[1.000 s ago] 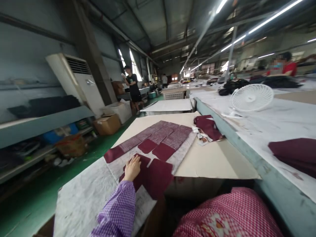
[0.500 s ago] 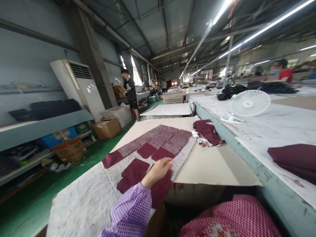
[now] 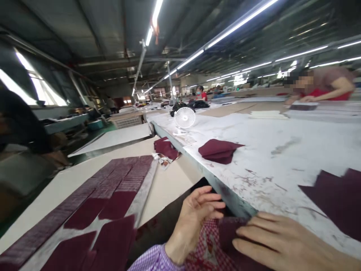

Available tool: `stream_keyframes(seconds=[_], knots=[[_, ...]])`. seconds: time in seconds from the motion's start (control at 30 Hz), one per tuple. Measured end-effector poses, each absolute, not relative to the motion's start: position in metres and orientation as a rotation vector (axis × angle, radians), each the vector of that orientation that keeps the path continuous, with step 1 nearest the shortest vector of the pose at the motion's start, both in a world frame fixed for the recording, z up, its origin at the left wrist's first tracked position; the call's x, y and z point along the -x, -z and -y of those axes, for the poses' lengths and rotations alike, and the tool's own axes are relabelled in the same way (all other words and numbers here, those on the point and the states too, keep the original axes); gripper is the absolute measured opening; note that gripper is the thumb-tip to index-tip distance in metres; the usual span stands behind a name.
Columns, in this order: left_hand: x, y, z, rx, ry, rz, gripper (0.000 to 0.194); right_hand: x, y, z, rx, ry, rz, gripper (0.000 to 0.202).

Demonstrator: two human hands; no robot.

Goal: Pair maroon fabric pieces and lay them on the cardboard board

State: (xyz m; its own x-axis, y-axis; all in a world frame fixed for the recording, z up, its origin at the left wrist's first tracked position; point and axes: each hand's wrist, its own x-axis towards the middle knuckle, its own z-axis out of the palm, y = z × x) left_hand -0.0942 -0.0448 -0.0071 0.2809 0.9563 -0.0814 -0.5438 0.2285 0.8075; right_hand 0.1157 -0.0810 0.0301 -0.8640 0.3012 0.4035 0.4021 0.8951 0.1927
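My left hand [image 3: 197,212], in a purple checked sleeve, is raised over my lap in the gap between two work surfaces. Its fingers are apart and slightly curved, with nothing in them. Just to its right, my right hand [image 3: 270,239] grips a maroon fabric piece [image 3: 227,235] by its upper part; the thumb is hidden. On the left board, overlapping rows of maroon fabric pieces [image 3: 124,175] lie fanned out, with plainer maroon pieces [image 3: 113,241] nearer me. More maroon pieces [image 3: 338,199] are stacked on the white table at right.
The long white table [image 3: 254,150] runs along my right, its edge close to my hands. It carries a small maroon stack [image 3: 218,150] and a white fan [image 3: 184,118]. A bundle of maroon cloth [image 3: 166,148] lies on the left board. A co-worker [image 3: 324,84] leans over the far right.
The view has swung right. My left hand has moved from the maroon pieces on the board to above my lap. My right hand has come into view holding a maroon fabric piece.
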Motion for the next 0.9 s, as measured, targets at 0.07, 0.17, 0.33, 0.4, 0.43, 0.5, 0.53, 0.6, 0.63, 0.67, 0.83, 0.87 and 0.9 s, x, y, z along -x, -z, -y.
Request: stream_keyframes(seconds=[0.07,0.17,0.33,0.4,0.43,0.5,0.53,0.6,0.63,0.67,0.83,0.87,0.9], knots=[[0.094,0.003,0.043,-0.804,-1.217,-0.709,0.037,-0.111,-0.048,0.085,0.508,0.391,2.67,0.039],[0.099,0.011,0.048,-0.91,-1.204,-0.835,0.025,-0.113,-0.06,0.081,0.585,0.388,2.553,0.037],[0.107,0.044,0.062,-0.788,-0.653,-0.71,0.075,-0.126,-0.054,0.067,0.824,0.374,2.323,0.028],[0.107,0.045,0.066,-0.698,-0.518,-0.556,0.085,-0.125,-0.052,0.068,0.794,0.379,2.286,0.027],[0.106,0.042,0.067,-0.653,-0.505,-0.488,0.086,-0.122,-0.053,0.072,0.752,0.366,2.303,0.027],[0.102,0.032,0.067,-0.59,-0.576,-0.423,0.074,-0.115,-0.055,0.083,0.641,0.323,2.417,0.03],[0.099,0.026,0.066,-0.589,-0.641,-0.435,0.064,-0.111,-0.057,0.089,0.589,0.3,2.495,0.033],[0.093,0.016,0.062,-0.668,-0.781,-0.525,0.051,-0.105,-0.065,0.099,0.528,0.217,2.648,0.035],[0.091,0.012,0.06,-0.736,-0.853,-0.582,0.051,-0.104,-0.069,0.102,0.529,0.152,2.702,0.032],[0.088,0.008,0.058,-0.815,-0.915,-0.63,0.052,-0.105,-0.073,0.102,0.549,0.072,2.734,0.029],[0.08,-0.007,0.048,-1.122,-1.002,-0.642,0.045,-0.13,-0.077,0.071,1.087,-0.305,2.4,0.053],[0.078,-0.009,0.046,-1.151,-0.986,-0.622,0.048,-0.137,-0.073,0.063,1.229,-0.406,2.285,0.058],[0.075,-0.01,0.045,-1.17,-0.967,-0.604,0.051,-0.143,-0.068,0.055,1.348,-0.546,2.186,0.064]])
